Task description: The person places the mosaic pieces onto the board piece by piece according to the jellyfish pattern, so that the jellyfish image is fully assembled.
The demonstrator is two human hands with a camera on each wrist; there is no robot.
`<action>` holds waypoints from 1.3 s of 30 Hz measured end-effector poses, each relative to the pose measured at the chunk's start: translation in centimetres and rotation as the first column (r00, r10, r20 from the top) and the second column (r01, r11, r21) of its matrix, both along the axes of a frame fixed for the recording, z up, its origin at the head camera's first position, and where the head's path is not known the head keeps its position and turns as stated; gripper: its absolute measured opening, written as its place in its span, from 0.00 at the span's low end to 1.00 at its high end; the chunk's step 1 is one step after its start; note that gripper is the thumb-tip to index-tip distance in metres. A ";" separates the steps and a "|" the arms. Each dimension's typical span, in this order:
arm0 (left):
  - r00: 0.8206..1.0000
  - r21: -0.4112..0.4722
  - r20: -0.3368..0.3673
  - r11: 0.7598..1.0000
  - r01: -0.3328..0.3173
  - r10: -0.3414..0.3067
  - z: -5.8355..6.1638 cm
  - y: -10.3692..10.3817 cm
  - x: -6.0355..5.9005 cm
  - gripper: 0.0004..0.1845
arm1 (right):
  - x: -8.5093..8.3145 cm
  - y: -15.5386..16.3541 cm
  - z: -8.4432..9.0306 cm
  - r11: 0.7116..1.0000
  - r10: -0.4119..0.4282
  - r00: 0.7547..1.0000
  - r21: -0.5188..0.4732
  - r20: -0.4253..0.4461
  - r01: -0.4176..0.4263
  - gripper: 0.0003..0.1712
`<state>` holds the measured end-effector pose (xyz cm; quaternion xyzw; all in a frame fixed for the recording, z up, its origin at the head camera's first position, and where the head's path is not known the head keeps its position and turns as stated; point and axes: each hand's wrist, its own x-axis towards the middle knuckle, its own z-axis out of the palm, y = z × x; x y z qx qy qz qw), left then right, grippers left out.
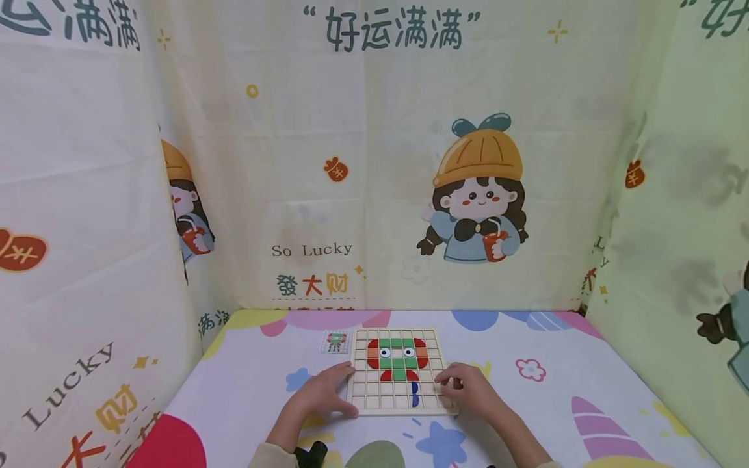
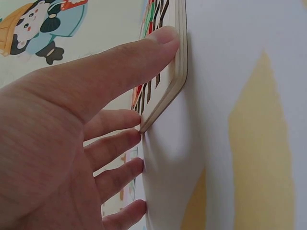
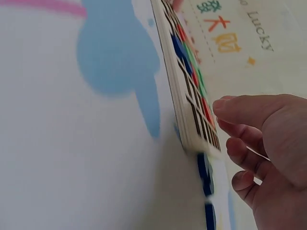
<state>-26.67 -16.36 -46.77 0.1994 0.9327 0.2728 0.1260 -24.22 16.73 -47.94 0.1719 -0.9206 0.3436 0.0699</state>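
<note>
A wooden grid board (image 1: 374,407) lies on the table, bearing a face-like pattern of green, red and orange pieces (image 1: 399,359) with two eye pieces. Below the pattern, two dark blue rounded pieces (image 1: 415,394) sit in one column. My left hand (image 1: 324,392) rests at the board's left side, its fingers along the edge and its straight thumb (image 2: 165,38) touching the front rim. At the right edge hovers my right hand (image 1: 468,389), fingers loosely bent, with nothing visible between thumb and fingertips in the right wrist view.
A small picture card (image 1: 336,341) with a similar pattern lies beside the board's upper left. More dark blue pieces (image 3: 206,175) lie past the board's right edge. The table (image 1: 491,422) has a printed cover, and patterned cloth walls (image 1: 374,214) enclose it on three sides.
</note>
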 end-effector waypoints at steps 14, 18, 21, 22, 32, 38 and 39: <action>1.000 -0.008 -0.015 1.000 0.006 -0.006 0.2 0.1 0.2 0.46 | 0.0 -1.3 -0.8 0.998 0.045 0.995 -0.043 0.089 -0.042 0.05; 1.000 -0.012 -0.026 1.000 0.009 -0.009 0.0 0.1 0.2 0.46 | 0.1 -2.9 -0.8 1.000 0.018 0.996 -0.017 0.091 -0.017 0.07; 1.000 -0.013 -0.024 1.000 0.008 -0.009 0.1 0.1 0.1 0.46 | 0.1 -3.7 -0.8 1.000 -0.013 0.995 0.016 0.100 0.012 0.08; 1.000 -0.014 -0.025 1.000 0.010 -0.011 0.2 0.1 0.1 0.46 | 0.1 -3.9 -0.9 1.000 -0.020 0.994 0.025 0.105 0.018 0.08; 1.000 -0.005 0.001 1.000 -0.009 0.009 0.1 0.1 0.0 0.45 | 0.2 -4.4 -0.7 0.999 0.009 0.993 0.036 0.122 -0.013 0.05; 1.000 -0.008 0.002 1.000 -0.013 0.013 0.1 0.2 0.0 0.45 | 0.3 -4.4 -0.4 0.999 0.025 0.986 0.039 0.166 -0.032 0.03; 1.000 -0.008 0.002 1.000 -0.013 0.013 0.1 0.1 0.0 0.46 | 0.4 -4.4 -0.3 0.999 0.026 0.984 0.038 0.174 -0.033 0.02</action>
